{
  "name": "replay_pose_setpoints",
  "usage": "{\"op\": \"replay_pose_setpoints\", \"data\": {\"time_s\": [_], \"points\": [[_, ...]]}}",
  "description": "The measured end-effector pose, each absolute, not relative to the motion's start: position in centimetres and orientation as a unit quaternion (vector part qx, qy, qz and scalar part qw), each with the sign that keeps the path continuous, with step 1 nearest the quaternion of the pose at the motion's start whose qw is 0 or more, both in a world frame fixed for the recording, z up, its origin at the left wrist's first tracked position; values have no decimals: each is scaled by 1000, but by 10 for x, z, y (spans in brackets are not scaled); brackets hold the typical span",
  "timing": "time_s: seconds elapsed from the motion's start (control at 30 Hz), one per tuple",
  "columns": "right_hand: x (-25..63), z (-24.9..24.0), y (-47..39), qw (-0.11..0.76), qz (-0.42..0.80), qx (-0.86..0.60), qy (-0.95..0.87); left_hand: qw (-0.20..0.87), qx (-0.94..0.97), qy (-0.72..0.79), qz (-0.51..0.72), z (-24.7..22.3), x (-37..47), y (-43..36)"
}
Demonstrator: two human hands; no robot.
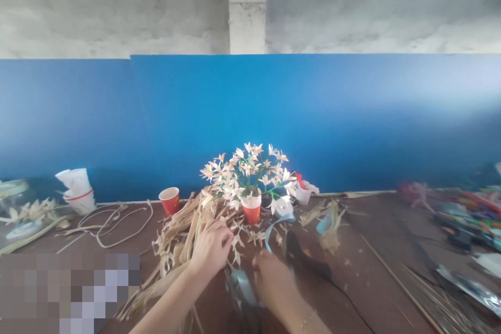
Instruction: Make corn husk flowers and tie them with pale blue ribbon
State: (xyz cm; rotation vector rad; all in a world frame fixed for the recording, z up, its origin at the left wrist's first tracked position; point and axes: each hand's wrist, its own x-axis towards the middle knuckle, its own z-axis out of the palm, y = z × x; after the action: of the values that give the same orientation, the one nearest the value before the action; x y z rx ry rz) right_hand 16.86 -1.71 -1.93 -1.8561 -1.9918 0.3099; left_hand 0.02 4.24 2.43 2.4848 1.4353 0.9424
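My left hand (213, 248) is closed in a pinch at a small white flower (237, 242) with pointed petals, made of pale husk-like material. Low over the table, my right hand (274, 279) has its fingers curled and is slightly blurred; what they hold is hidden. A light blue ribbon (268, 235) runs down to its fingertips, and I cannot tell if it is gripped. Between the hands lies a blurred pale blue strip (243, 286). Beyond them, a bunch of white flowers (247, 169) on green stems stands in a red paper cup (251, 213).
Dried husks (180, 235) are heaped beside my left hand. A dark tool with a cord (303, 258) lies right of my right hand. Another red cup (169, 201), a white cable (104, 229) and a white cup (303, 194) stand or lie farther back. Clutter (465, 219) covers the right end.
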Motion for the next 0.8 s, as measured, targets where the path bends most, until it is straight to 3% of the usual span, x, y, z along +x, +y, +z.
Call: {"op": "replay_pose_setpoints", "data": {"time_s": [0.2, 0.37, 0.47, 0.63, 0.7, 0.8], "points": [[161, -24, -9, 393, 241, -605, -649, 72, 818, 436, 368, 20, 4, 38], [152, -28, -1, 472, 321, -565, -595, 87, 813, 425, 389, 28, 14, 32], [155, -22, -4, 442, 291, -589, -611, 95, 809, 419, 402, 30, 17, 30], [165, -15, -12, 305, 145, -681, -649, 166, 774, 424, 440, 29, 15, 36], [167, -14, -12, 274, 115, -700, -649, 257, 739, 433, 449, 30, 13, 38], [166, -13, -11, 256, 106, -707, -651, 485, 631, 440, 417, 35, 9, 36]]}}
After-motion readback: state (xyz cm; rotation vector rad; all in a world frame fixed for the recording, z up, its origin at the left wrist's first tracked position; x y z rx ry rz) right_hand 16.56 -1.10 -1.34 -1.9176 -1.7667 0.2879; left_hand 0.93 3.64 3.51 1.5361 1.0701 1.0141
